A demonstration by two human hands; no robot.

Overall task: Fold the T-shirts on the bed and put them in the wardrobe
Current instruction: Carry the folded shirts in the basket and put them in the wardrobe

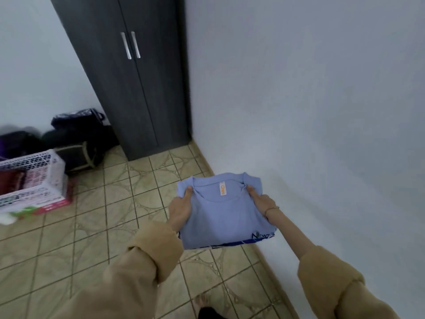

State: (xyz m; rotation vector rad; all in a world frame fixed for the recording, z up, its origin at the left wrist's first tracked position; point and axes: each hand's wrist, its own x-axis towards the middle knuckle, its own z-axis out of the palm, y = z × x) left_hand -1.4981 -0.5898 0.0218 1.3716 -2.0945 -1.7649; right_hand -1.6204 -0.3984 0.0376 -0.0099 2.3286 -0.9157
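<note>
A folded light-blue T-shirt [226, 212] with an orange neck label is held flat out in front of me, above the tiled floor. A darker blue garment edge shows beneath it. My left hand [180, 208] grips its left side, thumb on top near the collar. My right hand [261, 200] grips the right side, thumb on the collar's edge. The dark grey wardrobe [128, 88] stands ahead in the corner, both doors closed, two silver handles side by side.
A white lattice basket [30, 178] with clothes sits on boxes at the left. Dark bags [76, 139] lie piled against the wall beside the wardrobe. A white wall [310, 100] runs along my right. Tiled floor [103, 215] lies between me and the wardrobe.
</note>
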